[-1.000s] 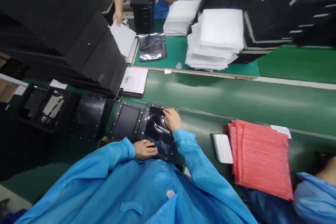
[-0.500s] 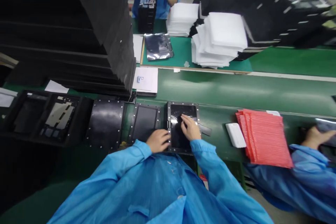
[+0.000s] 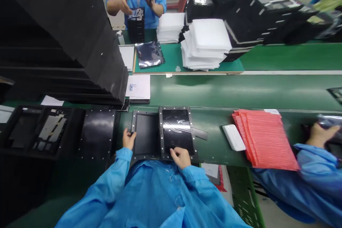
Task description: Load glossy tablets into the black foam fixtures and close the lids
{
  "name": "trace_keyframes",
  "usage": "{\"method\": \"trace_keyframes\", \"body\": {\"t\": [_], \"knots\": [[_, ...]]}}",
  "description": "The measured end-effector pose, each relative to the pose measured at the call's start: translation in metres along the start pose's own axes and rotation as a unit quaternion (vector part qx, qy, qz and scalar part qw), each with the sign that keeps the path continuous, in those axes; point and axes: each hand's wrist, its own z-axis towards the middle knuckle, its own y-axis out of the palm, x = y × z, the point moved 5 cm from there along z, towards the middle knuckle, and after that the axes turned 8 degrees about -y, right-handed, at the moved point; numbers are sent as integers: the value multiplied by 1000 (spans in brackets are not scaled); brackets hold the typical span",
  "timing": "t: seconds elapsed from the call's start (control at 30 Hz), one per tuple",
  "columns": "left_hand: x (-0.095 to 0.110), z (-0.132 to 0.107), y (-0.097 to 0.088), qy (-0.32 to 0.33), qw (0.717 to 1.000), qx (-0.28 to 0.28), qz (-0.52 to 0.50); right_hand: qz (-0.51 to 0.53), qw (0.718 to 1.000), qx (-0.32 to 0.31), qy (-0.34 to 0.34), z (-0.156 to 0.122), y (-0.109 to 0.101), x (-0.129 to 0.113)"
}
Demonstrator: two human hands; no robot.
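Two black framed panels lie side by side on the green bench in front of me. My right hand (image 3: 181, 156) rests on the near edge of the glossy right panel (image 3: 177, 131), fingers curled on its surface. My left hand (image 3: 128, 139) grips the left edge of the matte left panel (image 3: 145, 134), thumb on top. Both sleeves are blue. A small grey tab (image 3: 200, 133) sticks out at the right side of the glossy panel.
Another black plate (image 3: 97, 133) and a black tray with parts (image 3: 40, 130) lie to the left. A white block (image 3: 234, 137) and a stack of pink bubble bags (image 3: 264, 139) lie to the right. White foam sheets (image 3: 205, 42) sit beyond the conveyor. Two other people in blue work nearby.
My left hand moved from the glossy panel's edge to the left side of the matte panel. My right hand slid from the panel's middle down to its near edge. The camera view shifted.
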Motion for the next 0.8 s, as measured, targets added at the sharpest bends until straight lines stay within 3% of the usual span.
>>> {"method": "trace_keyframes", "body": {"t": [0.13, 0.27, 0.33, 0.4, 0.47, 0.6, 0.8], "knots": [[19, -27, -4, 92, 985, -120, -86, 41, 996, -36, -74, -7, 9, 3], [44, -87, -3, 103, 990, -77, -54, 193, 975, -106, -36, -5, 10, 5], [60, -134, 14, 184, 976, -112, 19, 322, 940, -115, 0, 0, 5, 6], [70, -181, 42, 289, 935, -160, 130, 408, 908, -82, 54, 6, -5, 11], [70, -212, 68, 358, 891, -154, 232, 432, 894, -39, 109, 10, -17, 23], [62, -223, 98, 392, 853, -77, 335, 436, 890, -17, 136, 14, -38, 47], [56, -226, 118, 403, 833, -112, 362, 392, 907, 22, 149, 29, -53, 75]]}}
